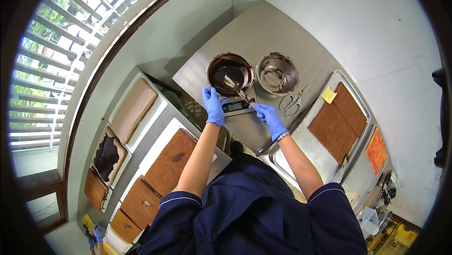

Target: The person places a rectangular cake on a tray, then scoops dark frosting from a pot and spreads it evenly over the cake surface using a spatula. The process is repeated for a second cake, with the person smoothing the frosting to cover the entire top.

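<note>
A metal bowl of dark chocolate stands on a digital kitchen scale, its display lit. My left hand, in a blue glove, grips the bowl's near left rim. In a blue glove too, my right hand holds the handle of a spatula smeared with chocolate; its blade rests in or just over the chocolate. To the right of the bowl, a second metal bowl has chocolate smears on its inner wall. White-handled scissors lie close to my right hand on the steel table.
Sheet cakes on white boards line the left counter, one partly coated in chocolate. At right, a metal tray holds brown cake sheets beside an orange slab. Another person's gloved hands show at lower left.
</note>
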Motion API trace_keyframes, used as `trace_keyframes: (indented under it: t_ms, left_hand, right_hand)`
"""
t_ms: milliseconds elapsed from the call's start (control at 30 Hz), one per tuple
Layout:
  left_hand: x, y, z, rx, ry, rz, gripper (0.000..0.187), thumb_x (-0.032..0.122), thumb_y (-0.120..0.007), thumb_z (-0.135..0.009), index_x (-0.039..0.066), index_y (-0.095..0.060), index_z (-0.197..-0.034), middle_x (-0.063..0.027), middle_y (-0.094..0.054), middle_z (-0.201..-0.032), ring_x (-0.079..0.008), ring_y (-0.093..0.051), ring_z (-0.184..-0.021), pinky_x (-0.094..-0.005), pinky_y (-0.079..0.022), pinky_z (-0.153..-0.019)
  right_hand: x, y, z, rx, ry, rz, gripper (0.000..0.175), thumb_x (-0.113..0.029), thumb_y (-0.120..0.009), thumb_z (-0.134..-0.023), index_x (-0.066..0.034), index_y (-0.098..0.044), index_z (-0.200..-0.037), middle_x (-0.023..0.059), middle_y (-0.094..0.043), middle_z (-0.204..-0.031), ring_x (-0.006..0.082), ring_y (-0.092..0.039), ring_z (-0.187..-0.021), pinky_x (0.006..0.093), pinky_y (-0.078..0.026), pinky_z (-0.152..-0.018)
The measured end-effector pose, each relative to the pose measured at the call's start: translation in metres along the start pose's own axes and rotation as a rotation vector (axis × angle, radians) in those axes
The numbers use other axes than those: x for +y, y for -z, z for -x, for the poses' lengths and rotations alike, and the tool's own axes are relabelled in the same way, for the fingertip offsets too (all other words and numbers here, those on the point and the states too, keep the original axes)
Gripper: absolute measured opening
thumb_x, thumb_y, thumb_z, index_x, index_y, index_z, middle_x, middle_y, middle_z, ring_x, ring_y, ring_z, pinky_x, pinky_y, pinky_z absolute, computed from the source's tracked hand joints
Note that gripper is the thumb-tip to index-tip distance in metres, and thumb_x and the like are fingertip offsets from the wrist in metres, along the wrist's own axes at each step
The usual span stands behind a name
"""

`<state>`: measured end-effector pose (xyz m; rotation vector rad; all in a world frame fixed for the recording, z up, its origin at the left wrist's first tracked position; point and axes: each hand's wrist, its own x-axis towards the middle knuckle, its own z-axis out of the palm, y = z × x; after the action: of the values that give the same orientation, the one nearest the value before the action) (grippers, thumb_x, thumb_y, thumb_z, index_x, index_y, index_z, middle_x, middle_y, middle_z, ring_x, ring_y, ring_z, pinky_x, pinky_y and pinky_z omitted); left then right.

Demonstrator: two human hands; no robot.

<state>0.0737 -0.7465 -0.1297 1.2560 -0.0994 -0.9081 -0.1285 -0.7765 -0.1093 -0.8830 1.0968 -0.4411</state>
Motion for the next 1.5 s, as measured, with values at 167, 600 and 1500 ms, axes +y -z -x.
trace_keyframes:
  t_ms: [167,600,1500]
  left_hand:
    - [-0.003,0.004,-0.004,0.005,0.056,0.023,0.01,0.02,-0.048,-0.095,0.015,-0.044,-0.087,0.0013,-0.04,-0.076,-0.0101,-0.044,-0.065,-0.0306,-0.053,-0.053]
    - [0.005,0.017,-0.02,0.026,0.127,-0.039,0.011,0.018,-0.046,-0.094,0.009,-0.042,-0.09,-0.0072,-0.051,-0.088,-0.0215,-0.056,-0.077,-0.0391,-0.056,-0.061]
    - [0.114,0.186,0.159,-0.139,0.141,-0.239,0.023,0.028,-0.054,-0.093,0.007,-0.056,-0.084,-0.0067,-0.062,-0.082,-0.0143,-0.059,-0.073,-0.0299,-0.048,-0.068]
  right_hand:
    - [-0.007,0.004,-0.001,0.069,0.091,0.032,0.026,-0.03,-0.058,-0.09,-0.0072,-0.069,-0.1,-0.0106,-0.037,-0.057,-0.0001,-0.026,-0.046,0.0164,-0.017,-0.043]
    - [0.011,0.062,0.06,0.176,0.145,0.187,0.026,-0.023,-0.059,-0.09,-0.0005,-0.068,-0.099,-0.009,-0.038,-0.058,0.002,-0.029,-0.05,0.0193,-0.02,-0.045]
    - [-0.007,-0.017,0.059,0.246,0.201,0.112,0.027,-0.03,-0.058,-0.091,-0.0068,-0.069,-0.099,-0.0109,-0.033,-0.056,-0.0002,-0.023,-0.047,0.0181,-0.015,-0.042]
